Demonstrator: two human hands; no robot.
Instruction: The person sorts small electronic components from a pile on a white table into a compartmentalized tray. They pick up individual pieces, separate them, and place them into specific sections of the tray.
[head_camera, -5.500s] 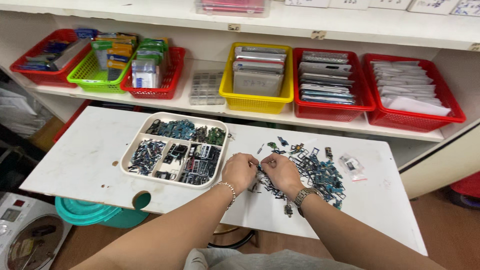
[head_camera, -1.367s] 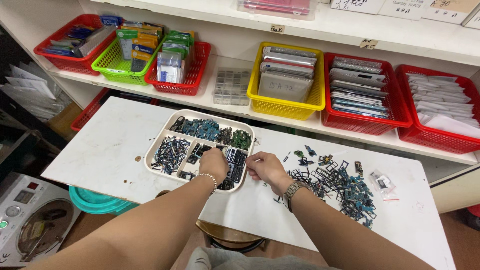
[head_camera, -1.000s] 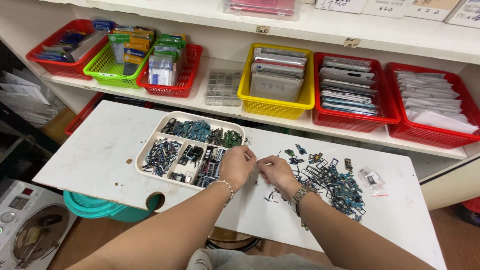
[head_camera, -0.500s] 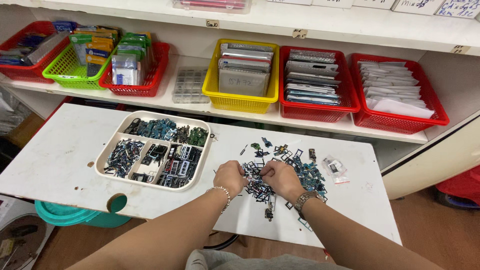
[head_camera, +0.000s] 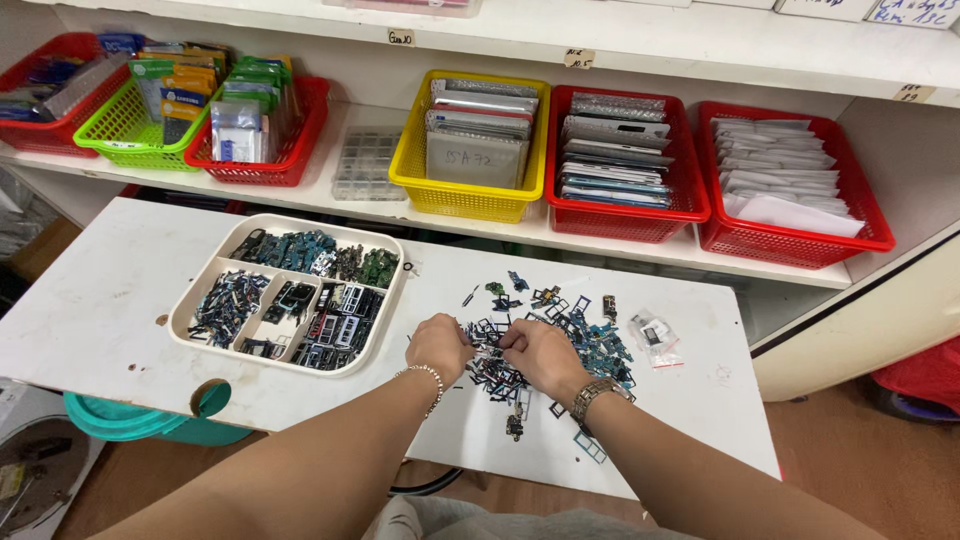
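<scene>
Both hands meet over a loose pile of small phone parts, dark frames and bluish flex pieces scattered on the white table. The left hand, with a beaded bracelet at the wrist, lies at the pile's left edge with its fingers curled down onto the parts; whether they pinch one cannot be told. The right hand, with a metal wristwatch on its wrist, lies just beside it, fingers bent and drawn close over the same parts, fingertips nearly touching the left hand's.

To the left of the hands sits a cream sorting tray with several compartments, each holding dark or green small components. A small clear bag lies at the pile's right edge. On the shelf behind stand a yellow basket of flat grey packets, two red baskets of packets and white envelopes, a clear compartment box, and a green basket between two more red ones at far left. A teal bin shows under the table's near edge.
</scene>
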